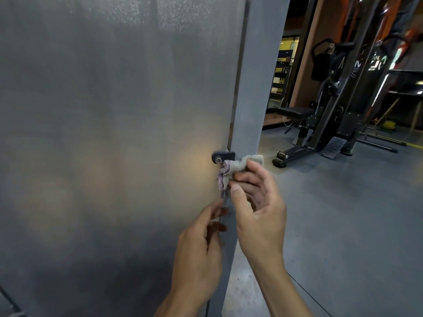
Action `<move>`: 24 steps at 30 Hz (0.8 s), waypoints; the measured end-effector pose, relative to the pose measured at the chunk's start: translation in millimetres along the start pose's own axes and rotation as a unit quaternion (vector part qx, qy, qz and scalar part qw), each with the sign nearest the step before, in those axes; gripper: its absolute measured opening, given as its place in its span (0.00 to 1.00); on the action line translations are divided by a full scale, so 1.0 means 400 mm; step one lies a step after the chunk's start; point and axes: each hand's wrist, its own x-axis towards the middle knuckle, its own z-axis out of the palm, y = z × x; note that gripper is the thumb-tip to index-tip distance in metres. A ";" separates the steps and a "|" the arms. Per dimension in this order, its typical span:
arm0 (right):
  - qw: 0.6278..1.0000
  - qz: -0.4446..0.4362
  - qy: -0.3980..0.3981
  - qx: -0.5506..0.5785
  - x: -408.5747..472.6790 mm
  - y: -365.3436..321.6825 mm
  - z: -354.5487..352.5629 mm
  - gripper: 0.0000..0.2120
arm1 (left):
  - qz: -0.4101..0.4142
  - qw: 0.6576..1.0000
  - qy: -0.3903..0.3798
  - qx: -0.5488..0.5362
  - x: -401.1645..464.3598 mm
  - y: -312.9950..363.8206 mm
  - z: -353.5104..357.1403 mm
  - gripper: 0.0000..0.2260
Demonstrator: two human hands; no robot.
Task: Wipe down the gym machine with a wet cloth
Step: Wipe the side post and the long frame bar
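A frosted grey panel (109,138) of the gym machine fills the left of the view, joined to a grey upright post (254,92). A small dark bracket with a bolt (222,157) links panel and post. My right hand (258,202) pinches a bunched grey and purple cloth (233,169) against the post just below the bracket. My left hand (201,245) is lower, with fingers curled round the panel's edge where it meets the post.
Another black gym machine (329,110) with a padded seat (295,111) stands at the right rear on the grey floor (348,213). Orange bars and a wall lie behind it. A yellow object (386,125) sits on the floor far right.
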 end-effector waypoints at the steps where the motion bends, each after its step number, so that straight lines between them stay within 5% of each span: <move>1: 1.000 0.001 0.003 -0.010 -0.008 0.010 0.000 0.22 | 0.002 1.000 0.001 0.003 0.000 -0.002 0.000 0.30; 21: 0.986 -0.050 -0.004 -0.159 -0.014 0.042 -0.003 0.24 | 0.019 0.999 0.025 0.018 0.009 -0.015 -0.014 0.28; 24: 0.964 -0.109 -0.013 -0.242 0.015 0.035 -0.003 0.14 | 0.027 0.999 0.019 0.016 0.007 -0.006 -0.008 0.29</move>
